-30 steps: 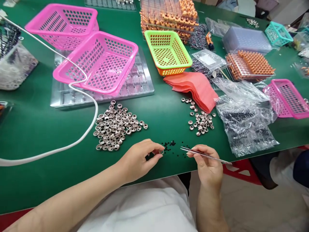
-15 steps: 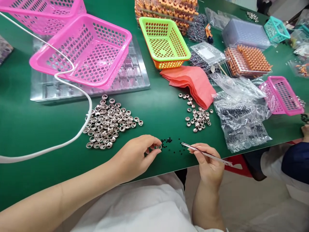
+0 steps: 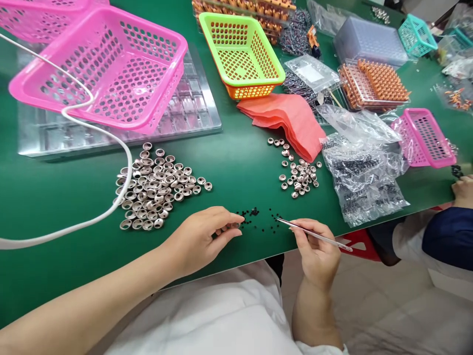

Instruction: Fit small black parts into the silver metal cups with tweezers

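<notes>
My left hand (image 3: pixel 207 234) is closed, thumb and forefinger pinching a small metal ring-shaped cap (image 3: pixel 236 225), mostly covered by the fingers. In my right hand (image 3: pixel 320 251) is a pair of slim metal tweezers (image 3: pixel 321 234), tips pointing left at the scattered tiny black pieces (image 3: pixel 254 212) on the table. Whether the tips hold a piece is too small to tell. Left of my left hand lies a large heap of the same metal caps (image 3: pixel 151 190). A smaller group of caps (image 3: pixel 301 175) lies beyond my right hand.
A white cable (image 3: pixel 123 148) runs over the large heap's left side. Behind stand a pink basket (image 3: pixel 148 93) on a clear plastic tray (image 3: pixel 207 108) and a green basket (image 3: pixel 242 54). A red cloth (image 3: pixel 288 118) and plastic bags (image 3: pixel 365 182) lie rightward. Another person's hand (image 3: pixel 463 190) is far right.
The view has shifted slightly, so things on the table appear a little further left and higher. The tweezers' tips are at the black pieces in both frames, and both hands keep their grips.
</notes>
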Available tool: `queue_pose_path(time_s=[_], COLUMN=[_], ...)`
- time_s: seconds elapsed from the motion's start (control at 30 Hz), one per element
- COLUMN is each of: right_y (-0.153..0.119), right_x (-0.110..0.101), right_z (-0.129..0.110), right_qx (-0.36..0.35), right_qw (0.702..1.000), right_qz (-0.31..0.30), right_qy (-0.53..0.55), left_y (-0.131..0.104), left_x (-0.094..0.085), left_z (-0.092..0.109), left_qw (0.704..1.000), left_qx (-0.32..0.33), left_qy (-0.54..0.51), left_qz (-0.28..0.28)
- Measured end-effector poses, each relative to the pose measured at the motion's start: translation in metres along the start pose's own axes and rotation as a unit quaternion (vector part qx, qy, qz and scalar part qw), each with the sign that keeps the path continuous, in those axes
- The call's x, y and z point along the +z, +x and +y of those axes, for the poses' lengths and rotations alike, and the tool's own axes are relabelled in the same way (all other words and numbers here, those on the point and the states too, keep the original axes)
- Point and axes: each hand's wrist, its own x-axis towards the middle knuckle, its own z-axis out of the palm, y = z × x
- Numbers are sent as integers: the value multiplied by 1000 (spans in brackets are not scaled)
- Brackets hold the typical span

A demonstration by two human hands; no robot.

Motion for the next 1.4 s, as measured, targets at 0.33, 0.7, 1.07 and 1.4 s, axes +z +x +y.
queue_pose_path(time_s=[0.33, 0.7, 1.07, 1.4], right_y=[1, -2, -2, -1], right_x=[3, 14, 14, 13], right_z=[-2, -12, -13, -13], right_qx=[-46, -66, -67, -86], right_qw=[995, 986, 983, 982], right_qz=[-85, -154, -169, -170], right_qy=[-16, -11, -5, -14], left_y=[-1, -1, 1, 1], left_x=[2, 1, -2, -4], left_z=[-2, -1, 2, 0], left_qw=[997, 1000, 999, 999], left_qx=[-76, -25, -41, -46], left_qy=[-6, -19, -16, 0], left_qz=[-14, 1, -7, -13])
